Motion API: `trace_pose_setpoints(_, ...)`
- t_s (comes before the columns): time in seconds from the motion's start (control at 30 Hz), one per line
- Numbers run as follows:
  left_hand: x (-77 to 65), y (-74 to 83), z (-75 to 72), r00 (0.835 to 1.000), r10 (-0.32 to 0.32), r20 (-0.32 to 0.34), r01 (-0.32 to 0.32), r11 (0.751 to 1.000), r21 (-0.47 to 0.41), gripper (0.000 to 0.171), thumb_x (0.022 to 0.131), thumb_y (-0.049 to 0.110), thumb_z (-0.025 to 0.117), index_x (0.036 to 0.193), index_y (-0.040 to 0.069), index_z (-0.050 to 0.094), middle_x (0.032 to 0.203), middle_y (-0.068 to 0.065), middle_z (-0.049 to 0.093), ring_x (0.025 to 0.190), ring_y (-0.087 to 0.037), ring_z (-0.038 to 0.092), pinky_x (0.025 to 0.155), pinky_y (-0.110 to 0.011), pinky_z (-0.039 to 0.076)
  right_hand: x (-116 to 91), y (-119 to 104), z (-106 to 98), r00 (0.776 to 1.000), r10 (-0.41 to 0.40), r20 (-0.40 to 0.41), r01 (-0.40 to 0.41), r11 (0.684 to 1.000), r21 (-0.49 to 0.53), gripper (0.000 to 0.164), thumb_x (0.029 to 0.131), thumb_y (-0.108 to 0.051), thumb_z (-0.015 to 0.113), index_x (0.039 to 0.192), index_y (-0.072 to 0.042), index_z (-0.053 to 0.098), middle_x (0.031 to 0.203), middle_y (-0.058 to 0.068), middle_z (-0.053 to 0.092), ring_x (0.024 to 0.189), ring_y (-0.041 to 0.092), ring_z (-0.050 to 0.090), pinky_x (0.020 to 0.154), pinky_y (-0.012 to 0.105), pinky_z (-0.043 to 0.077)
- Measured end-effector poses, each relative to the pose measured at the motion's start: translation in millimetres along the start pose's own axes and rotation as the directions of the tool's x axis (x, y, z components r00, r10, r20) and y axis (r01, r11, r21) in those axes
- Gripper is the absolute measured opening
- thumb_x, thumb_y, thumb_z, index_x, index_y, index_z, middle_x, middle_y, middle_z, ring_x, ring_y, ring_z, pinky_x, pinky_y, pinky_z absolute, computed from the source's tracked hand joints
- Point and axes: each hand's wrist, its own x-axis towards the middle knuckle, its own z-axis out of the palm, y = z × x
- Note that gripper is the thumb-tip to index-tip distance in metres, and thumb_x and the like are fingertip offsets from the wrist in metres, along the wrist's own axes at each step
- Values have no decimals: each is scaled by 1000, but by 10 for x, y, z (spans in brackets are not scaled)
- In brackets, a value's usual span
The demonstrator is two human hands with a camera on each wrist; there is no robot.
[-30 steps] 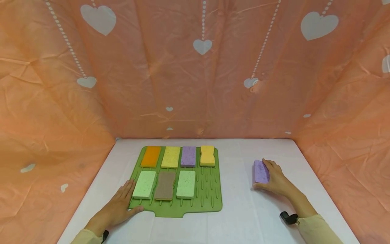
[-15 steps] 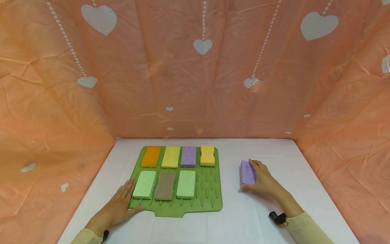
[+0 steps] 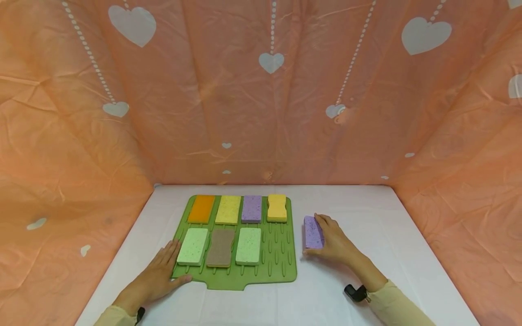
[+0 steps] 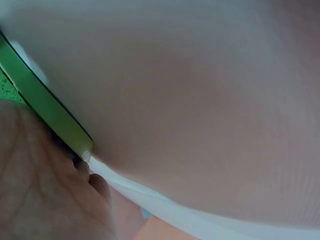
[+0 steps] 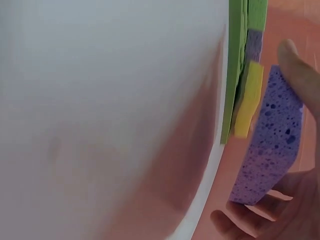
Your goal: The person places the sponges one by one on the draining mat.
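Note:
My right hand (image 3: 333, 241) grips a purple sponge (image 3: 313, 232) by its ends, thumb at the near end and fingers at the far one. In the right wrist view the pitted side of that purple sponge (image 5: 272, 137) shows, held above the white surface. A green ridged mat (image 3: 277, 265) lies to its left. At the mat's left front corner my left hand (image 3: 154, 278) rests flat with straight fingers, touching the edge beside a pale green sponge (image 3: 193, 246). The left wrist view shows the palm (image 4: 40, 175) against the mat's green edge (image 4: 45, 100).
Along the mat's back row lie an orange sponge (image 3: 201, 209), a speckled yellow one (image 3: 228, 210), another purple sponge (image 3: 251, 209) and a notched yellow one (image 3: 277, 208). In front are a brown sponge (image 3: 220, 248) and a second pale green sponge (image 3: 248, 246). Orange cloth (image 3: 269, 136) encloses the table.
My right hand has moved left with the purple sponge, closer to the mat's right edge. The left hand and the sponges on the mat have stayed put.

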Motion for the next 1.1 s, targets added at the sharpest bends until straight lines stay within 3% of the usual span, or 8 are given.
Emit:
trace_pose_setpoints(0.6,5,-7,-14,1000,10,3,-10,1000,5,113,97,64,69,165,-13,22,174,-32,14,161,-52,14,108,-6,-22,153,-494,302,993,-81,84,76,996,55,134,68,-60,98,163,10,33,161,30,41,147,47,44,121,60,40)
trace_pose_setpoints(1.1,6,-4,-7,1000,9,4,-9,1000,7,113,98,64,68,165,-13,21,175,-32,14,161,-52,13,111,-8,-22,174,-746,515,992,-57,114,52,998,48,135,70,-64,95,165,7,30,166,27,39,150,44,41,124,59,37)
